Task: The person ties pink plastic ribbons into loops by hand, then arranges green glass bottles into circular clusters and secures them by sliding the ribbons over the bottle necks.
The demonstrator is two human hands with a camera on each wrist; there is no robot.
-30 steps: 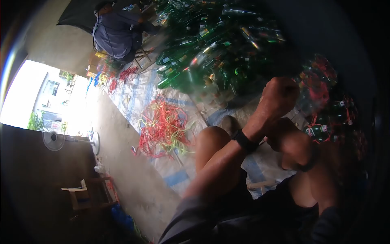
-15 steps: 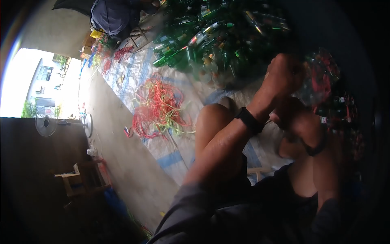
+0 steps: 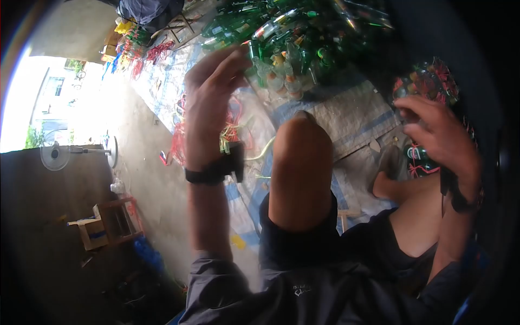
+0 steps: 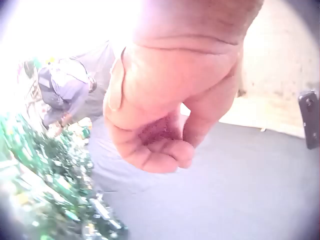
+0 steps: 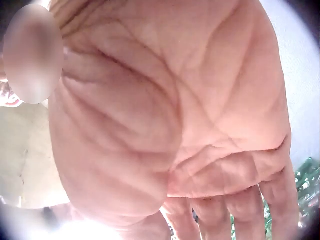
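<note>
My left hand (image 3: 208,103) is raised over a heap of red and pale green plastic twine (image 3: 233,130), partly hiding it. Its fingers are loosely bent, and the left wrist view shows nothing held in the curled fingers (image 4: 162,155). Over to the right, my right hand (image 3: 439,127) is held up with loosely bent fingers in front of green bottles tied with red twine (image 3: 417,154). In the right wrist view its bare palm (image 5: 225,100) faces the camera, fingers extended. A large pile of green glass bottles (image 3: 281,32) lies ahead of both hands.
Clear bottles (image 3: 284,81) stand at the pile's near edge on a white-and-blue woven sheet (image 3: 352,119). My bent knee (image 3: 300,157) rises between the hands. Another person (image 4: 65,85) bends beside the pile. At left are a fan (image 3: 57,154) and a cardboard box (image 3: 89,233).
My hands were close together, one above the other, over to the right. They have parted: the left swung far left above the twine, while the right rose and moved slightly right.
</note>
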